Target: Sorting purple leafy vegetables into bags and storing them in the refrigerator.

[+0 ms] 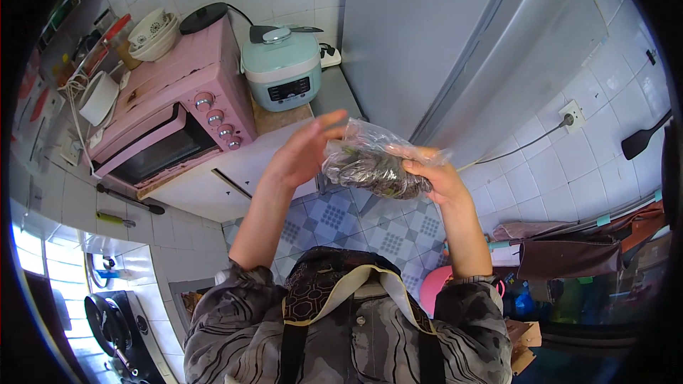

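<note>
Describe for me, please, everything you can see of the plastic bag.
The bag is clear, crinkled, shiny film, apparently thin plastic, around dark, partly greenish contents too obscured to identify. Loose film spreads along its upper side. It is held sideways above the tiled floor, the right hand gripping its right end; the open left hand is by its left end, contact unclear.

Scene is being brightly lit, the lower-left window [65, 267] being washed out to near white. Glints are being thrown back by the plastic bag [376, 169]. Straight edges are being bent toward a blackened rim.
</note>
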`<state>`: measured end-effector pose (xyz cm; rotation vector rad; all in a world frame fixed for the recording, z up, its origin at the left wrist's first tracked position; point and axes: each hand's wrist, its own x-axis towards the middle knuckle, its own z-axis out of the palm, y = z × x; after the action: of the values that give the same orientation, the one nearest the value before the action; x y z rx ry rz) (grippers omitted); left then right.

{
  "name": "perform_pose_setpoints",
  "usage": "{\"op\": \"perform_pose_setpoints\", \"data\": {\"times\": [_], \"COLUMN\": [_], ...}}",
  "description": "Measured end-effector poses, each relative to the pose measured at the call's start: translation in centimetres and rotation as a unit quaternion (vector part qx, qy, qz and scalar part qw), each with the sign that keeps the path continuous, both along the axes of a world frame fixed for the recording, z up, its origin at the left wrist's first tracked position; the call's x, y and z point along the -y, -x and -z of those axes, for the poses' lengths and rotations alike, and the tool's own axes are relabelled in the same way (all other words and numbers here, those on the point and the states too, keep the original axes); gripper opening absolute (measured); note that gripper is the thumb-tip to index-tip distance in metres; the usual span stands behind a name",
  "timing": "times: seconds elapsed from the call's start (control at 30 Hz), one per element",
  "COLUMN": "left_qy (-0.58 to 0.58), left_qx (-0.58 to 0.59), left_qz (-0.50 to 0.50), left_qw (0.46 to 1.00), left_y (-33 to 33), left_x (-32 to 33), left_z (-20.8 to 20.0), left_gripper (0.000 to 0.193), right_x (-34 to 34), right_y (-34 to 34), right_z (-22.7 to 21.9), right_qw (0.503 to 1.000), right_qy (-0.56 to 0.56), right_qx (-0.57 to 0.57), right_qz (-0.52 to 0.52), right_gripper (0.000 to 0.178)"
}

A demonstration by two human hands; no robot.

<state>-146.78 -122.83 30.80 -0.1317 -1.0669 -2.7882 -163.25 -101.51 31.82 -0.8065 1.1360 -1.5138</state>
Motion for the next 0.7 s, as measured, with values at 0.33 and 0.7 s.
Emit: {"op": "perform_pose_setpoints", "data": {"times": [0.33, 0.7], "left_qy": [0.697, 0.756], "left_qx": [-0.108, -0.2], "left_qz": [-0.228, -0.343], "left_qw": [0.671, 0.52], "left_y": [-0.6, -2.4], "left_x": [-2.0, -3.7], "left_z": [-1.4, 1.5], "left_gripper": [0.017, 0.033], "right_x": [2.0, 3.6], "right_y": [1.1, -0.1], "right_z": [1.2, 0.1], "right_qw": [0.994, 0.975], "right_qy": [-0.047, -0.206], "right_qx": [-0.092, 0.078], "right_qz": [0.023, -0.031], "right_gripper": [0.013, 0.01]}}
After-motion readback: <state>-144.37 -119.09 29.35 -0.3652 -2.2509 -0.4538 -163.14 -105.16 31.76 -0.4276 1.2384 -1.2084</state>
